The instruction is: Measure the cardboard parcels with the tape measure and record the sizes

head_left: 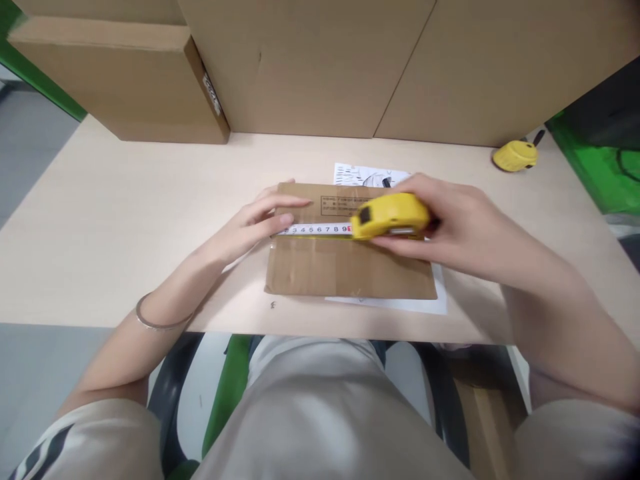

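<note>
A small brown cardboard box (310, 267) lies flat in front of me, with printed text on its top. My right hand (450, 220) is closed around a yellow tape measure (393, 215) above the box. Its white blade (320, 229) runs left across the box top, numbers up to about 9 showing. At the box's left edge, my left hand (255, 223) pins the blade's end with the thumb, while its index finger lies along the box top. The other left fingers are partly hidden behind the box edge.
White printed paper (390, 305) sticks out from under the box. A second yellow tape measure (516, 155) sits at the back right of the pale table (125, 227). Large cardboard boxes (310, 67) form a wall behind, with another brown box (115, 87) at the left.
</note>
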The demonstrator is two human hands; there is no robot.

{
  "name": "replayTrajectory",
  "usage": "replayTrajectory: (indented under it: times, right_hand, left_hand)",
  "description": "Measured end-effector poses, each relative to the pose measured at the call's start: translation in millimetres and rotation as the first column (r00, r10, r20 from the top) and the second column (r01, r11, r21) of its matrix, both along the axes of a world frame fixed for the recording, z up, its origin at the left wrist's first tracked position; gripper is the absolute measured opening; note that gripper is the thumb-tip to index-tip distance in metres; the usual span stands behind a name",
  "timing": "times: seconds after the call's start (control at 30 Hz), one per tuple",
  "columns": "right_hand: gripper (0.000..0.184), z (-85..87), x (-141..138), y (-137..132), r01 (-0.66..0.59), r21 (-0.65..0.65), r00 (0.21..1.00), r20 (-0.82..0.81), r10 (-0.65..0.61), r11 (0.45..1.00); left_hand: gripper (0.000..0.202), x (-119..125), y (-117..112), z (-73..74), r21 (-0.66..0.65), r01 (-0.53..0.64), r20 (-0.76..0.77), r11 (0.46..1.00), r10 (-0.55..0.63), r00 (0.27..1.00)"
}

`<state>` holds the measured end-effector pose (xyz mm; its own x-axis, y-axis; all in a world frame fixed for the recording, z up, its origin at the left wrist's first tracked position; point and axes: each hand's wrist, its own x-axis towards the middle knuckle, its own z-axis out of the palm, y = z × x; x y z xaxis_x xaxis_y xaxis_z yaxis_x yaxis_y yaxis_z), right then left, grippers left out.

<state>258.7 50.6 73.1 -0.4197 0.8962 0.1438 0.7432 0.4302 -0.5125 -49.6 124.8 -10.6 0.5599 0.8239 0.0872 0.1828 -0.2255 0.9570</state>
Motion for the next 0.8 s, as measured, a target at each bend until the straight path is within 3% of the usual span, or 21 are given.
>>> replayTrajectory:
  times: [0.07, 0.2, 0.3, 0.4, 0.53, 0.63, 0.73, 0.8]
  right_hand:
    - [0.025, 1.0, 37, -16, 0.115, -0.031, 0.993, -0.028, -0.116, 0.993]
    - [0.038, -8.0, 85, -38, 0.402, -0.095, 0.913, -0.038, -0.407, 0.911]
    - [0.045, -15.3, 89, -41, 0.394, -0.113, 0.912, -0.071, -0.403, 0.912]
    - [0.041, -10.0, 83, -36, 0.312, -0.092, 0.949, -0.012, -0.314, 0.946]
    - [0.050, 5.9, 57, -18, 0.157, -0.022, 0.987, 0.028, -0.156, 0.987]
    - [0.052, 6.3, 8, 4, 0.013, -0.001, 0.999, 0.040, -0.013, 1.000]
    - [0.044, -0.2, -50, 25, -0.178, 0.070, 0.981, 0.086, 0.172, 0.982]
    - [0.042, -0.7, -74, 35, -0.302, 0.095, 0.953, 0.065, 0.297, 0.948]
  left_hand:
    - [0.032, -1, -2, 2.6, -0.009, 0.003, -0.010, 1.000, -0.003, 1.000]
    - [0.033, -2, -2, 1.8, -0.019, -0.013, -0.020, 1.000, 0.013, 1.000]
    - [0.032, -2, 0, 0.7, -0.005, -0.014, -0.025, 1.000, 0.014, 1.000]
    - [0.032, -3, 1, 1.7, 0.014, -0.015, -0.040, 1.000, 0.015, 0.999]
    - [0.033, -2, 1, 2.2, 0.015, -0.011, -0.033, 1.000, 0.011, 0.999]
    - [0.038, 0, 2, -4.3, -0.030, -0.005, 0.051, 1.000, 0.007, 0.999]
    - [0.063, 2, 7, -15.8, -0.139, -0.008, 0.163, 0.990, 0.031, 0.986]
    - [0.066, 1, 10, -20.4, -0.162, -0.072, 0.196, 0.984, 0.104, 0.975]
